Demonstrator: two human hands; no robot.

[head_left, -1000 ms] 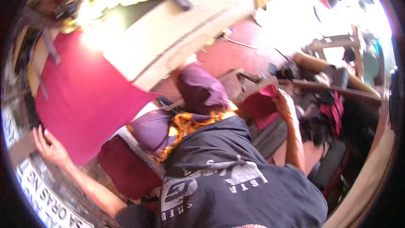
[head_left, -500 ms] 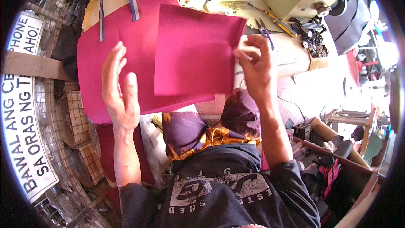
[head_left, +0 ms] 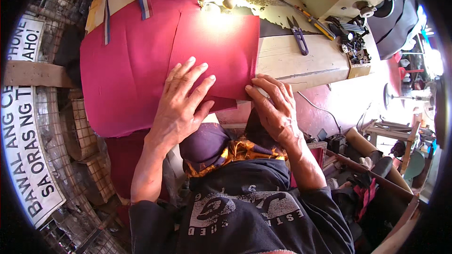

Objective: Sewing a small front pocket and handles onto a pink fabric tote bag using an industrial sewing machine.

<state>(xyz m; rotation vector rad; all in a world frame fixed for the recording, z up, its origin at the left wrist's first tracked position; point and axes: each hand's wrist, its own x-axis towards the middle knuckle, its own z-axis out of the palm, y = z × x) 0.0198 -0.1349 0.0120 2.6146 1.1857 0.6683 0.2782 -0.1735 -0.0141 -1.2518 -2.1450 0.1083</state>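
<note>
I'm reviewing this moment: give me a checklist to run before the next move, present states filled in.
1. Smaller red panel overlapping the larger red panel: ok.
2. Panel edges flush: not ok, the smaller one juts past the larger on the right.
3. Right hand at the smaller panel's lower right corner: ok.
4. Left hand pressing on the cloth: cannot tell; its fingers spread over the smaller panel.
5. Snips apart from both panels: ok, to their right.

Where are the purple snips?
In the head view, the purple snips lie right of centre on the pale tabletop, between the red fabric piece on their left and the yellow-handled tool on their right, beyond the right hand.
</note>
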